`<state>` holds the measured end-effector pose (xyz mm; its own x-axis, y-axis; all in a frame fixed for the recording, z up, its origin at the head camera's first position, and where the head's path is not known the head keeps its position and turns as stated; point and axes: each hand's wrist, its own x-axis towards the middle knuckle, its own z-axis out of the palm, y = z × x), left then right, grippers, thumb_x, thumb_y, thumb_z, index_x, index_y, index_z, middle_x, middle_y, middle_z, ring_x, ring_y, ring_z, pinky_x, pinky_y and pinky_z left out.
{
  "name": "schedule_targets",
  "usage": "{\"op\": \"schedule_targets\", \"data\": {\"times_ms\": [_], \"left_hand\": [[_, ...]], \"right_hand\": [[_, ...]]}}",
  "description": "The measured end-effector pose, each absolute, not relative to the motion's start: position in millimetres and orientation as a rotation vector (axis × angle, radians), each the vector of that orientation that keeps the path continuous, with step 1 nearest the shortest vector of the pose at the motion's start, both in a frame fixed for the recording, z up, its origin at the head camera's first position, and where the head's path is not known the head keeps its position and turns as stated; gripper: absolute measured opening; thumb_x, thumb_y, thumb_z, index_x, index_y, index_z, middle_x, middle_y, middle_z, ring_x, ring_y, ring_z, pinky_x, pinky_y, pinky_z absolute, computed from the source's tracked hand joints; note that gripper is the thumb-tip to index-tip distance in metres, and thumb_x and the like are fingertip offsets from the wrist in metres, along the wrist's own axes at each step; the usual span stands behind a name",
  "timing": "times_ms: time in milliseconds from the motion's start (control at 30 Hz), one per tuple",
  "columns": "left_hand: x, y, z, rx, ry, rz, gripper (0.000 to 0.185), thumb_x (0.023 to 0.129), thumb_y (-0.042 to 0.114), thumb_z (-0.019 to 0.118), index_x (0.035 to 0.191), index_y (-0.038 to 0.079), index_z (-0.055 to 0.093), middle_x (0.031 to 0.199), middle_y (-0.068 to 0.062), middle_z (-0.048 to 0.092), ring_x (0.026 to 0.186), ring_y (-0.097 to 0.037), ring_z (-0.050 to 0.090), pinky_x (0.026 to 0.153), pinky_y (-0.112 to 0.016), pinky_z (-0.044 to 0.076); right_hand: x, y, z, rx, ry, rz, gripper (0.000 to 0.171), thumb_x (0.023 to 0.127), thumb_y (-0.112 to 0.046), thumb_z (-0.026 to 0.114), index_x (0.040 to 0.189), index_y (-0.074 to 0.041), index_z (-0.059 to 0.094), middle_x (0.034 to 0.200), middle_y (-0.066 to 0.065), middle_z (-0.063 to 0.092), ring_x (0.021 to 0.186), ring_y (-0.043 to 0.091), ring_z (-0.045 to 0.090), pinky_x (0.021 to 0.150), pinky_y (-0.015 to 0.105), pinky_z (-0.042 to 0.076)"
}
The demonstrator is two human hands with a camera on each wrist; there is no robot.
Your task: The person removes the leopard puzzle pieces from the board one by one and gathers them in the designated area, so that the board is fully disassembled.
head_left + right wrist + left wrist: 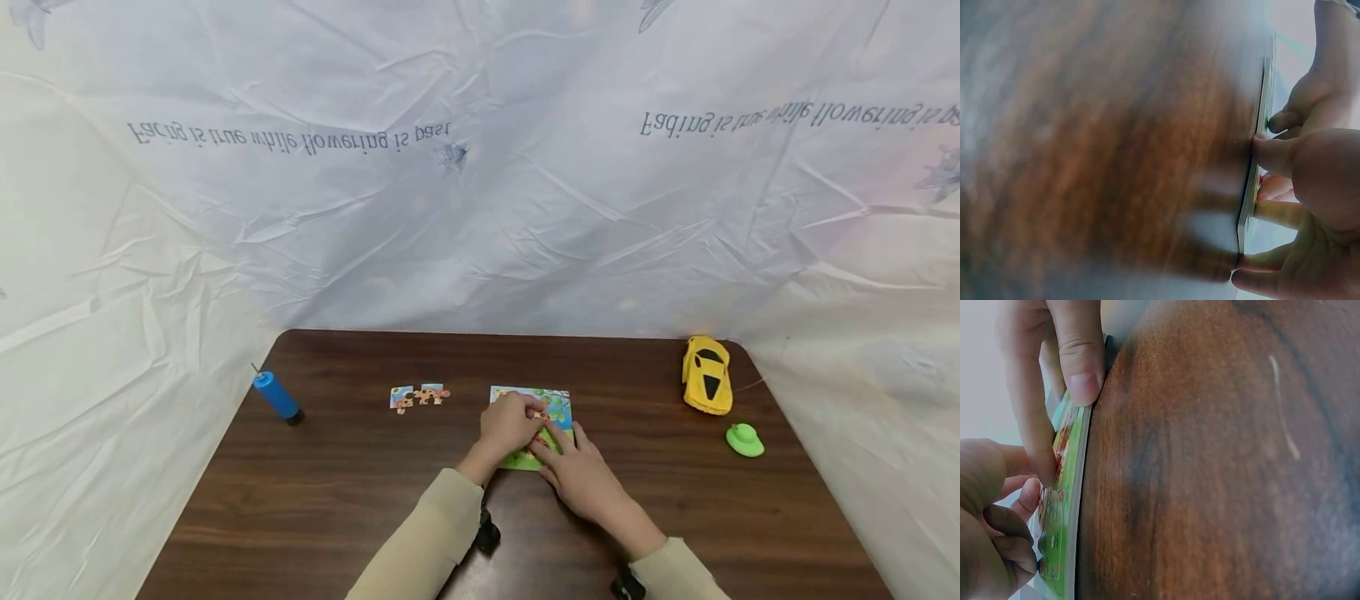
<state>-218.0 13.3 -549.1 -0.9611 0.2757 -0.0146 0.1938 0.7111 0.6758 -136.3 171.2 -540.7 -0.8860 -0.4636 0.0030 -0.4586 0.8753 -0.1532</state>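
A jigsaw puzzle board point(558, 402) with a blue sky and green ground lies flat on the table. My left hand point(508, 423) bends over its left half, several fingers curled and the fingertips down at the picture. Whether a puzzle piece is between those fingertips, I cannot tell. From the right, my right hand point(588, 482) spreads its fingers over the board. Its thumb point(1084, 387) rests at the near edge in the left wrist view, and another finger point(1277, 212) presses on the top in the right wrist view. The hands meet near the middle, covering much of the picture.
Left of the board lie loose puzzle pieces point(432, 393) on the dark wooden table point(337, 492). A blue cylinder with a black end point(276, 396) is at the far left. To the right are a yellow toy car point(707, 375) and a small green hat-shaped thing point(745, 440).
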Motion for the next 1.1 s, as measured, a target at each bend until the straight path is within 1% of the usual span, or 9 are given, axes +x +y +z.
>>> {"op": "schedule_targets", "data": {"times_ms": [267,433,567,667,900,1100], "left_hand": [[-220.6,16.7,-546.6,0.363,2.761,1.106,0.016,0.097,0.026,0.076,0.111,0.025,0.082,0.086,0.014,0.065,0.059,-0.005,0.053,0.055,-0.027,0.043],[-220.3,15.8,-545.5,0.359,2.763,1.127,0.013,0.096,0.024,0.077,0.109,0.024,0.082,0.088,0.012,0.067,0.062,-0.005,0.053,0.057,-0.028,0.043],[-219.2,15.5,-545.7,0.349,2.76,1.18,0.012,0.097,0.021,0.076,0.107,0.022,0.081,0.09,0.01,0.07,0.068,-0.003,0.057,0.061,-0.03,0.046],[-218.0,15.1,-546.3,0.344,2.759,1.246,0.01,0.097,0.018,0.074,0.103,0.021,0.081,0.089,0.01,0.072,0.07,-0.004,0.06,0.062,-0.031,0.048],[-218.5,16.0,-547.7,0.354,2.776,1.293,0.01,0.099,0.026,0.074,0.103,0.02,0.082,0.089,0.013,0.074,0.075,-0.003,0.064,0.064,-0.029,0.051],[-219.8,13.7,-548.8,0.378,2.797,1.333,0.012,0.1,0.027,0.073,0.105,0.02,0.082,0.092,0.009,0.076,0.074,-0.003,0.066,0.058,-0.027,0.05]], "right_hand": [[-134.3,172.4,-541.3,-0.792,3.053,-0.256,0.044,0.101,-0.024,0.071,0.144,-0.02,0.065,0.153,0.022,0.048,0.127,0.067,0.046,0.087,0.069,0.051],[-133.7,171.4,-539.6,-0.804,3.054,-0.242,0.044,0.101,-0.023,0.071,0.144,-0.02,0.065,0.152,0.022,0.049,0.127,0.066,0.046,0.089,0.068,0.051],[-133.8,171.7,-539.6,-0.815,3.06,-0.235,0.044,0.1,-0.023,0.072,0.143,-0.021,0.065,0.15,0.022,0.05,0.127,0.065,0.047,0.09,0.068,0.051],[-133.9,171.5,-539.6,-0.809,3.052,-0.241,0.043,0.1,-0.023,0.071,0.143,-0.021,0.065,0.15,0.022,0.051,0.127,0.065,0.047,0.091,0.067,0.05],[-133.9,169.5,-540.0,-0.819,3.051,-0.243,0.043,0.101,-0.023,0.071,0.144,-0.021,0.065,0.149,0.023,0.051,0.128,0.064,0.047,0.094,0.067,0.049],[-134.6,170.1,-541.4,-0.819,3.052,-0.227,0.046,0.101,-0.023,0.071,0.145,-0.022,0.064,0.15,0.022,0.05,0.128,0.064,0.047,0.094,0.066,0.05]]}}
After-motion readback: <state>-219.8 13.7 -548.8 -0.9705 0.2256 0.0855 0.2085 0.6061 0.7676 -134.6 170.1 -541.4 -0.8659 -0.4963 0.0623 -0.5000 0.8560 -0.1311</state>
